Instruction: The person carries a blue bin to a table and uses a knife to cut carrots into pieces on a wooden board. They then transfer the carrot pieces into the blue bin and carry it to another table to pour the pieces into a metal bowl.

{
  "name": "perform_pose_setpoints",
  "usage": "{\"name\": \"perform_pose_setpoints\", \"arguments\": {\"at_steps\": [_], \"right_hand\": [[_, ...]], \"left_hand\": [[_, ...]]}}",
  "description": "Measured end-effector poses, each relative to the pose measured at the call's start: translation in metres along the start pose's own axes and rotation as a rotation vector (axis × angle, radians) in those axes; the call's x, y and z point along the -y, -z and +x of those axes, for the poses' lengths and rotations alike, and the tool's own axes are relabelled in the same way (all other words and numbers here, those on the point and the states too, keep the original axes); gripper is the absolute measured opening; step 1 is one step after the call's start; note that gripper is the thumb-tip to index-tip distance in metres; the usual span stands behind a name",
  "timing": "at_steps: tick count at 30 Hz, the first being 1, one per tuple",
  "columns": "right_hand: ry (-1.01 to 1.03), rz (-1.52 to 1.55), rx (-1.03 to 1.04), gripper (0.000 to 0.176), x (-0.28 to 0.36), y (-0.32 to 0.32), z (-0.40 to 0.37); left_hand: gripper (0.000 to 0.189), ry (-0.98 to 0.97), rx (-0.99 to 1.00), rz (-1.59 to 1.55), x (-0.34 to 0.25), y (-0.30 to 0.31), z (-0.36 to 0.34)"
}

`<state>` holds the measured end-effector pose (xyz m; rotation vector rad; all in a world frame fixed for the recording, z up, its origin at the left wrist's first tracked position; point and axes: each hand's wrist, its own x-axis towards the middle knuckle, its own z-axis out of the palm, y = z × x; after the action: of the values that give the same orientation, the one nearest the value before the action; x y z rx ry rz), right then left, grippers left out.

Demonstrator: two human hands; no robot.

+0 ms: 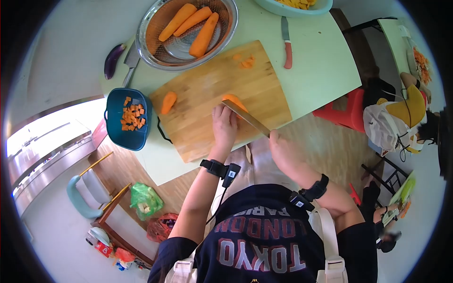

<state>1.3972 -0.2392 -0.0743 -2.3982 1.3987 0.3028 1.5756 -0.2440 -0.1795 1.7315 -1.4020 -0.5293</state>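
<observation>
My right hand [278, 144] is wrapped round the handle of a knife [247, 116], whose blade slants up and left over the wooden cutting board [203, 89]. At the blade's tip lies a piece of carrot [232, 100], partly hidden by the blade. My left hand [224, 123] rests on the board just left of the blade, fingers bent together; what they press on is hidden. Another carrot piece [168, 102] lies at the board's left, and small carrot bits [247, 62] lie near its top edge.
A metal colander [141, 52] with several carrots stands behind the board. Left are a blue basket [113, 118] of carrot cubes, a cleaver [131, 59] and an eggplant [113, 61]. A red-handled knife [287, 47] lies right. Another person [410, 106] is at far right.
</observation>
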Motion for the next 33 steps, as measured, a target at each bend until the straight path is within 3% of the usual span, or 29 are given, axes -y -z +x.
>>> {"name": "perform_pose_setpoints", "arguments": {"at_steps": [6, 17, 21, 24, 26, 33], "right_hand": [[-0.034, -0.054, -0.068, 0.007, 0.01, -0.006, -0.002], [-0.132, 0.19, 0.185, 0.005, 0.017, 0.019, 0.036], [-0.129, 0.242, 0.204, 0.008, 0.015, -0.003, 0.059], [-0.132, 0.257, 0.176, 0.01, 0.024, -0.009, 0.076], [-0.096, 0.279, 0.038, 0.012, 0.031, -0.022, 0.094], [-0.097, 0.245, 0.025, 0.012, 0.037, -0.015, 0.081]], "left_hand": [[0.021, -0.017, 0.075, 0.049, -0.002, 0.008, 0.009], [0.013, 0.018, 0.087, -0.048, -0.004, 0.009, 0.015], [0.01, -0.02, 0.084, -0.044, -0.001, 0.009, 0.016], [0.009, -0.009, 0.071, -0.067, 0.0, 0.006, 0.015], [0.009, -0.007, 0.053, -0.078, 0.0, 0.006, 0.014], [0.011, -0.062, 0.082, 0.009, 0.001, 0.008, 0.013]]}}
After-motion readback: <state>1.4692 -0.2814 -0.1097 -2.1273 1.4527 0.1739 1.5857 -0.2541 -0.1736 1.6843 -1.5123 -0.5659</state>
